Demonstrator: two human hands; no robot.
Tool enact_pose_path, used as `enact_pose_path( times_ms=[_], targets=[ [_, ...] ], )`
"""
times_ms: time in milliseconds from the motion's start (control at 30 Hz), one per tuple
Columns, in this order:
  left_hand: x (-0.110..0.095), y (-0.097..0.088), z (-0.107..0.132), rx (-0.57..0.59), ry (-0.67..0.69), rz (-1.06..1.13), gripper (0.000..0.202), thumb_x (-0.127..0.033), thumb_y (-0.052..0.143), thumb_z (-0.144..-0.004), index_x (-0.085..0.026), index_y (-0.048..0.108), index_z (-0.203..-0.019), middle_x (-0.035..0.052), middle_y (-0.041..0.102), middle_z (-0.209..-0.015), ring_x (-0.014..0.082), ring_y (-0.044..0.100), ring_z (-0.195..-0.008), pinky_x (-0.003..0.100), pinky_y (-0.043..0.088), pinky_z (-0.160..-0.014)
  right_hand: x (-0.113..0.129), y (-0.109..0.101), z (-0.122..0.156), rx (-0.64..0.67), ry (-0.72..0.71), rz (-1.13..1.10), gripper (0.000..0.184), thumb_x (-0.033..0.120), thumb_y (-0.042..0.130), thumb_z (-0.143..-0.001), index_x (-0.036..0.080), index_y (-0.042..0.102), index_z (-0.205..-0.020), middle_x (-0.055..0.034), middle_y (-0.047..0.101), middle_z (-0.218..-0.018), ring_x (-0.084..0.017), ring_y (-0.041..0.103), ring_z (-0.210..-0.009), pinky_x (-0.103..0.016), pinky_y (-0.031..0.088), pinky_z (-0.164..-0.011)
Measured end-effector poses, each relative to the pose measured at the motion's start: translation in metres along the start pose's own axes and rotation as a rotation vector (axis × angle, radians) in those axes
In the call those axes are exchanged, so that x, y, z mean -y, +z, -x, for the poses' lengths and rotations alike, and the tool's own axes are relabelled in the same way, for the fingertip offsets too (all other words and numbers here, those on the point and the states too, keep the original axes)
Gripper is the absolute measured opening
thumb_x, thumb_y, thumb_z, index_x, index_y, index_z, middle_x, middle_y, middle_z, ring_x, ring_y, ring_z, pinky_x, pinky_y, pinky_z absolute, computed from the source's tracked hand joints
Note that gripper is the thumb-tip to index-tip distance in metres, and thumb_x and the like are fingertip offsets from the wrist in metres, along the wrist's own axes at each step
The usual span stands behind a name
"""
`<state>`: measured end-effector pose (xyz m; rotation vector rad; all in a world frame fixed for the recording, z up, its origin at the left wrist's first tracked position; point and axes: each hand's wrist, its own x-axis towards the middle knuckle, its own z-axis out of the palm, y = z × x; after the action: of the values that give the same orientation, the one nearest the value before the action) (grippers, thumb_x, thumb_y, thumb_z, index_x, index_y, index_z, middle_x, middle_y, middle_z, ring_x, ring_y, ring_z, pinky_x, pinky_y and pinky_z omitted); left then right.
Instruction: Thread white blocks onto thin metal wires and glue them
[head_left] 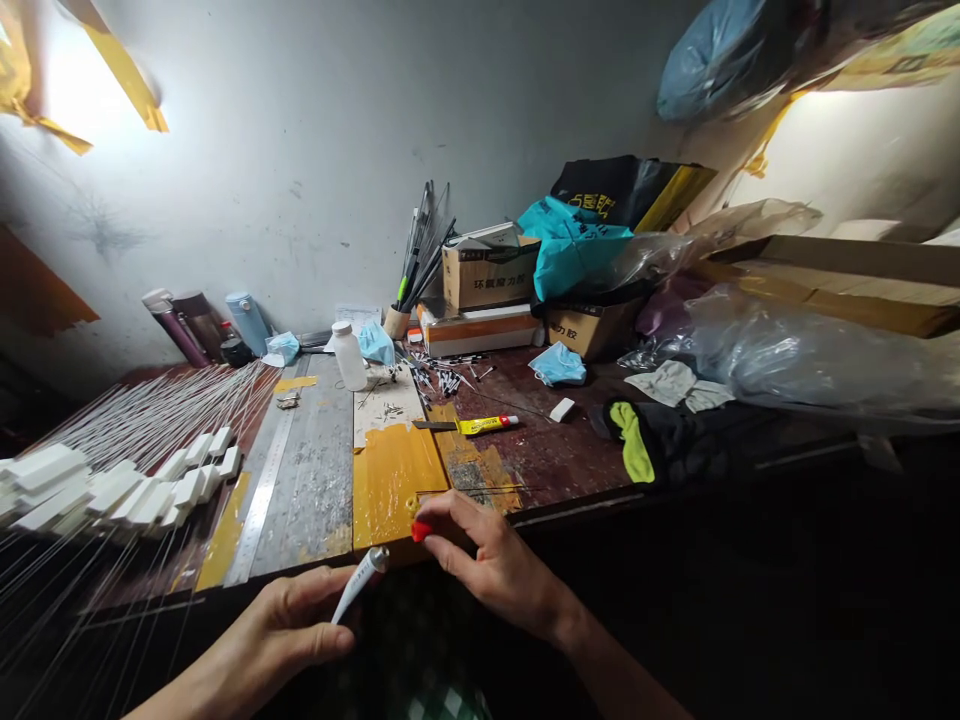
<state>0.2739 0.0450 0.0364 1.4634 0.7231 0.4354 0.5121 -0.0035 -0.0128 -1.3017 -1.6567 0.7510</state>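
Left hand (274,635) grips a white tube (358,584) at 6 o'clock, nozzle toward 1 o'clock. Right hand (491,560) pinches its red cap (421,530) just beyond the tip. Keep tube steady; align cap squarely over the workbench (555,455) edge.

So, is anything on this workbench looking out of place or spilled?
Yes. Small dark pins lie scattered loose on the workbench beside the white bottle, and used face masks are dropped among the tools.
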Motion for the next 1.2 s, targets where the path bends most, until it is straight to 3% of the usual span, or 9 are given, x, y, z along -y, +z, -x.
enact_pose_path(
  times_ms=[133, 233, 533, 667, 800, 933, 1000, 1133, 1200],
  targets=[
    [0.024, -0.008, -0.002, 0.146, -0.093, 0.036, 0.037, -0.03, 0.066, -0.081, -0.037, 0.066, -0.117, -0.0037, 0.066, -0.118, 0.031, 0.056, -0.115, 0.041, 0.04, -0.102, 0.008, 0.011, 0.0, 0.055, -0.048, -0.027, 0.017, 0.015, 0.056, -0.089, 0.021, 0.059, -0.104, -0.0007, 0.062, -0.096, -0.013, 0.06, -0.091, -0.024, 0.047, -0.083],
    [0.039, -0.016, -0.004, 0.132, -0.085, -0.086, 0.039, -0.033, 0.066, -0.081, -0.034, 0.064, -0.12, -0.0017, 0.067, -0.111, 0.0322, 0.054, -0.113, 0.04, 0.038, -0.101, 0.01, 0.014, 0.0, 0.091, -0.065, -0.024, 0.02, 0.012, 0.056, -0.088, 0.022, 0.058, -0.105, -0.0009, 0.062, -0.096, -0.013, 0.058, -0.092, -0.025, 0.047, -0.083],
    [0.052, -0.024, -0.008, 0.101, -0.095, -0.435, 0.038, -0.028, 0.062, -0.08, -0.023, 0.064, -0.117, 0.0005, 0.056, -0.085, 0.0194, 0.051, -0.078, 0.026, 0.04, -0.068, 0.01, 0.022, 0.003, 0.167, -0.167, 0.004, 0.019, 0.006, 0.054, -0.088, 0.019, 0.058, -0.102, -0.0029, 0.061, -0.098, -0.013, 0.056, -0.095, -0.026, 0.043, -0.091],
    [0.061, -0.021, -0.008, 0.021, 0.014, -0.606, 0.037, -0.016, 0.06, -0.077, -0.027, 0.065, -0.112, -0.0012, 0.057, -0.082, 0.0165, 0.052, -0.072, 0.024, 0.041, -0.066, 0.009, 0.021, 0.005, 0.166, -0.082, -0.015, 0.015, 0.013, 0.055, -0.091, 0.019, 0.059, -0.104, -0.0028, 0.062, -0.099, -0.013, 0.058, -0.095, -0.023, 0.045, -0.088],
    [0.075, -0.021, -0.006, -0.076, 0.204, -0.778, 0.04, -0.011, 0.05, -0.084, -0.029, 0.058, -0.119, 0.003, 0.06, -0.097, 0.0171, 0.058, -0.082, 0.023, 0.047, -0.071, 0.006, 0.025, 0.007, 0.159, 0.018, 0.011, 0.012, 0.025, 0.053, -0.094, 0.02, 0.061, -0.102, -0.0017, 0.063, -0.095, -0.013, 0.059, -0.09, -0.022, 0.046, -0.081],
    [0.086, -0.024, -0.004, -0.133, 0.396, -0.978, 0.042, -0.013, 0.044, -0.091, -0.033, 0.05, -0.127, 0.0046, 0.061, -0.099, 0.0188, 0.061, -0.083, 0.029, 0.052, -0.074, -0.001, 0.037, 0.013, 0.124, 0.023, 0.112, 0.025, 0.035, 0.044, -0.098, 0.019, 0.059, -0.086, -0.0017, 0.061, -0.084, -0.013, 0.057, -0.079, -0.024, 0.044, -0.072],
    [0.087, -0.024, -0.003, -0.139, 0.41, -1.02, 0.043, -0.012, 0.045, -0.091, -0.033, 0.048, -0.128, 0.0045, 0.062, -0.1, 0.0192, 0.062, -0.083, 0.029, 0.053, -0.075, -0.004, 0.04, 0.016, 0.09, 0.019, 0.169, 0.028, 0.037, 0.042, -0.098, 0.019, 0.058, -0.084, -0.0018, 0.06, -0.081, -0.014, 0.056, -0.077, -0.025, 0.043, -0.07],
    [0.083, -0.024, -0.003, -0.093, 0.318, -0.929, 0.043, -0.013, 0.05, -0.086, -0.036, 0.051, -0.123, 0.0014, 0.063, -0.106, 0.0166, 0.064, -0.088, 0.02, 0.054, -0.075, -0.003, 0.04, 0.019, 0.098, 0.027, 0.129, 0.018, 0.035, 0.046, -0.096, 0.021, 0.054, -0.103, -0.0027, 0.06, -0.095, -0.013, 0.057, -0.084, -0.023, 0.044, -0.076],
    [0.082, -0.023, -0.004, -0.081, 0.329, -0.913, 0.041, -0.015, 0.051, -0.085, -0.039, 0.052, -0.119, -0.0019, 0.064, -0.101, 0.0145, 0.065, -0.085, 0.016, 0.053, -0.073, 0.0, 0.039, 0.02, 0.115, 0.016, 0.169, 0.015, 0.032, 0.044, -0.096, 0.02, 0.053, -0.098, -0.0027, 0.06, -0.092, -0.013, 0.057, -0.082, -0.023, 0.043, -0.074]
  ],
)
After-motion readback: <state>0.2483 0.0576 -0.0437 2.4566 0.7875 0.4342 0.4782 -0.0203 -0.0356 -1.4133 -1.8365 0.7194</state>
